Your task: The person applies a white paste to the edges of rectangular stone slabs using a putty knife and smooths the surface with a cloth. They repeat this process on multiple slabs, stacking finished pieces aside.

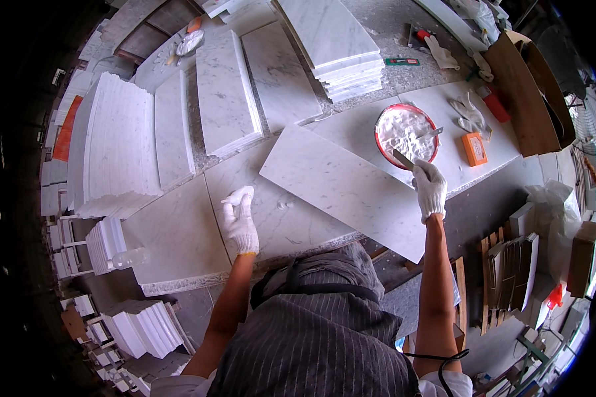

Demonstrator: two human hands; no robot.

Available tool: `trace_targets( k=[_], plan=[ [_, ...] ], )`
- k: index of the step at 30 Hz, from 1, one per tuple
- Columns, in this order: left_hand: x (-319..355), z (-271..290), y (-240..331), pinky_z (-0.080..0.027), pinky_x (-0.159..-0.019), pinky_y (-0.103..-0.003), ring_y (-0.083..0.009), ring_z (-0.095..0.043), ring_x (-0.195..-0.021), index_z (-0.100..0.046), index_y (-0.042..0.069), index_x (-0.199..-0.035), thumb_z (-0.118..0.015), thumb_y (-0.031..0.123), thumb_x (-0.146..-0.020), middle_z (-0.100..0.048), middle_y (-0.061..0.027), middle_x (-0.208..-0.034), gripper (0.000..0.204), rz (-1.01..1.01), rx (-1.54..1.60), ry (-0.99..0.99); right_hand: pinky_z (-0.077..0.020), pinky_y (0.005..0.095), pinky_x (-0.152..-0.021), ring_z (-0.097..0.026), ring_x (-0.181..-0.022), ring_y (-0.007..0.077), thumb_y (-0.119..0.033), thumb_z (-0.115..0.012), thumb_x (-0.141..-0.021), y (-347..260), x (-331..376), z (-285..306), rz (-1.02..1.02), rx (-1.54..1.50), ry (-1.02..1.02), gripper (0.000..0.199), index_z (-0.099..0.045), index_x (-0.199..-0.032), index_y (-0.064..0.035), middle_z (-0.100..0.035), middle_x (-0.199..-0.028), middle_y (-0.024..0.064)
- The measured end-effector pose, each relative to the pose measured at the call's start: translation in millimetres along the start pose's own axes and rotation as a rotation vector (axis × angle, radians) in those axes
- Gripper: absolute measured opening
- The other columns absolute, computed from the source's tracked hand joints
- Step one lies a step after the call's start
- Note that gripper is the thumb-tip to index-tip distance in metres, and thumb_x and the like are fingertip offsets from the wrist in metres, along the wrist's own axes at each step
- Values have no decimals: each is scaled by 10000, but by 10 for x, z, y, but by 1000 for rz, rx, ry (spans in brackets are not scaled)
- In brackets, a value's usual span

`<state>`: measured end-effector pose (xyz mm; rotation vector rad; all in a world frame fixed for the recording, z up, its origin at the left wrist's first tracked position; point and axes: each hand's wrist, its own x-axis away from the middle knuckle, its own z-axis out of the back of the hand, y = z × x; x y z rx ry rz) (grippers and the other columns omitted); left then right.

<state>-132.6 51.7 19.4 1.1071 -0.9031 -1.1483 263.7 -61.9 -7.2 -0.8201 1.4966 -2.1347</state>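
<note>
My right hand (430, 188), in a white glove, is closed around a putty knife (402, 159). Its blade reaches over the near rim of a red-edged bowl (377, 136) filled with white paste (404, 131); a second metal blade (433, 133) sticks out of the paste. Beneath that wrist lies a long white marble slab (344, 188), set at a slant and overhanging the table's near edge. Over the marble tabletop (179, 231), left of the slab, is my left hand (241, 225), also gloved. Its fingers are bent together; anything between them is too unclear to name.
Stacked marble slabs (341, 40) stand at the back, with further slabs (226, 92) to the left. Right of the bowl are an orange box (474, 149), a loose glove (470, 116) and a cardboard box (526, 99). A clear bottle (129, 258) is at the left edge.
</note>
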Motion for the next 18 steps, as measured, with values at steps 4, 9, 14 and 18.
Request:
trace_targets(
  k=[4,9,14,18],
  plan=[
    [92,-137,50,-499,-982,-305,-159,-631,-1064,-612,-10,-1135,-608,74,-992,-679,-91,-1120,166,-57,121,-48,-468,244,-590,-590,-651,79,-137,-646,-953,-89,200,72,-22,-40,-42,225,-716,-1118,-1,-666,-782,25],
    [237,-257,102,-524,-934,-312,-166,-627,-1034,-545,2,-1125,-606,19,-977,-647,-101,-1121,160,-16,176,-127,-470,236,-590,-592,-658,81,-180,-678,-949,-149,648,32,-151,-143,-136,263,-700,-1125,15,-656,-800,16],
    [341,-362,28,-521,-889,-289,-135,-625,-960,-542,24,-1166,-633,41,-966,-653,-71,-1080,221,74,168,-238,-476,231,-595,-587,-658,73,-189,-693,-948,9,1036,-58,-226,-189,-229,257,-708,-1112,8,-650,-789,9],
    [395,-375,-158,-478,-919,-287,-111,-568,-1032,-559,48,-1162,-708,99,-934,-623,-50,-1153,277,36,99,-275,-509,229,-630,-617,-665,82,-166,-710,-933,209,1210,6,-285,-123,-221,246,-717,-1115,-1,-684,-816,13]
  ],
)
